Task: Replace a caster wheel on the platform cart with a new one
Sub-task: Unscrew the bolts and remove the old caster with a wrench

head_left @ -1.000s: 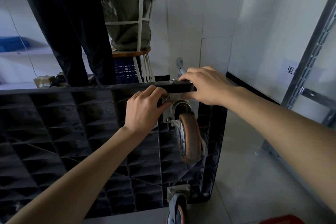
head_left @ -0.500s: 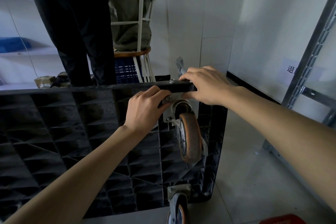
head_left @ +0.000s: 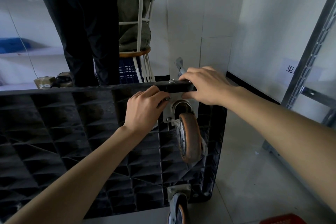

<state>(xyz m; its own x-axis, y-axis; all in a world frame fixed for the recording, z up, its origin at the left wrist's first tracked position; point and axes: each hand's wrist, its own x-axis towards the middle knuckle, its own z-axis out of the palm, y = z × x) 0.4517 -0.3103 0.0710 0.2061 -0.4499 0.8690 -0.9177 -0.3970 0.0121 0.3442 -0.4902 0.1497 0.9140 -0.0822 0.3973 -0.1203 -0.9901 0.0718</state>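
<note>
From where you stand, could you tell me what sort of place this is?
Probably a storeroom or stockroom: a metal shelving upright stands on the right, taped parcels lie on the floor, and a blue plastic crate sits under a stool by white walls.

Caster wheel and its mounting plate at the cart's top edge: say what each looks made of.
Caster wheel: tread looks like orange-brown rubber or polyurethane, matte and scuffed; which one cannot be told. Mounting plate: looks like bare metal, probably plated steel, grey with a dull sheen and bolt heads at its corners.
</note>
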